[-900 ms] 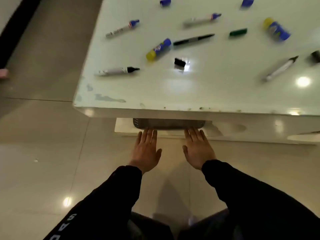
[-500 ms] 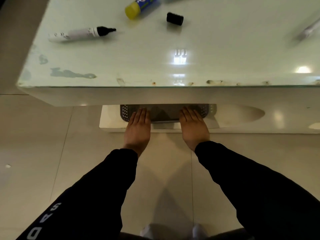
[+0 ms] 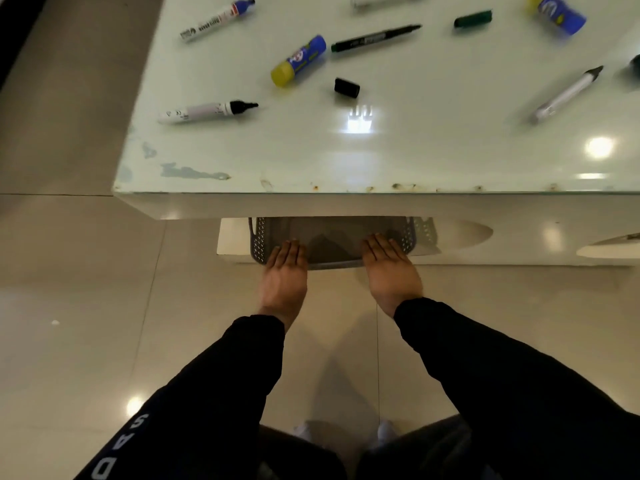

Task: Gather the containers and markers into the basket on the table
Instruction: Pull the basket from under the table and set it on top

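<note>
"Where are the hands?"

"Both low and out in front, arms stretched forward in black sleeves [image 3: 221, 382]. The left hand [image 3: 284, 275] and the right hand [image 3: 391, 271] sit level, backs up, with a gap between them."

"And the fingers?"

"Held side by side, pointing forward, thumbs tucked out of sight. Whether the tips hook downward, I can't tell from here."

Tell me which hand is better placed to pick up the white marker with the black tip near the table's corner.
Left. The marker lies on the left of the table, nearer the left hand; the right hand sits farther right. Both rest on the basket.
</note>
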The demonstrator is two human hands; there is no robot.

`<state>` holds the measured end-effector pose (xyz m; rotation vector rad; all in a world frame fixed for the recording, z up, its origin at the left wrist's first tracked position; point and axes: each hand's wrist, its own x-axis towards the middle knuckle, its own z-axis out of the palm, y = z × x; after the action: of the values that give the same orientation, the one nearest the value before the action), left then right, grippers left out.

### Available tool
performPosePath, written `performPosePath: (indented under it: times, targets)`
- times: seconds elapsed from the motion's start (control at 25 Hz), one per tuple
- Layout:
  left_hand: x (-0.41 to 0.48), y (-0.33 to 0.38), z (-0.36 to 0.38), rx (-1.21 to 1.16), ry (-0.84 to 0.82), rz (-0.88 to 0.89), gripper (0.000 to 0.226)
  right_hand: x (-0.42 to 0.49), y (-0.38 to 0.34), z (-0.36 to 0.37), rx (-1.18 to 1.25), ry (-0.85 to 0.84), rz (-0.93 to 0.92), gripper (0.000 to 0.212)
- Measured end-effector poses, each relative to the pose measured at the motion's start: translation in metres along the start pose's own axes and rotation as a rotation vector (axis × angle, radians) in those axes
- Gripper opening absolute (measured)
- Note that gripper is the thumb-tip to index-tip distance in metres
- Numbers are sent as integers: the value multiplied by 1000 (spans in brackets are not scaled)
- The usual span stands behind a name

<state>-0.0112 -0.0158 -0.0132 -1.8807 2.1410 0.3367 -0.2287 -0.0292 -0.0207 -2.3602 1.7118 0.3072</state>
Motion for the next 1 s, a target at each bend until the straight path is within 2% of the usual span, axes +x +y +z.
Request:
performPosePath:
  times: [0.2, 0.32, 0.52, 0.6, 0.76, 1.0]
  targets:
    - [-115, 26, -92, -68, -175, -1, 58, -121, -21, -103, 73, -169, 30, 63]
    - [-198, 42, -183, -134, -277, 61, 57, -207, -30, -198, 146, -279, 48, 60]
    - [-289, 73, -337, -165, -247, 216, 55, -321, -22, -356, 201, -310, 112, 76]
    - [-296, 93, -384, -144, -215, 260, 55, -343, -9, -397, 196, -269, 168, 71]
    - [-262, 156, -452, -112, -46, 362, 53, -356, 53, -453, 192, -79, 332, 63]
    - [-157, 299, -496, -37, 70, 455, 51, -339, 222, -483, 158, 68, 411, 61]
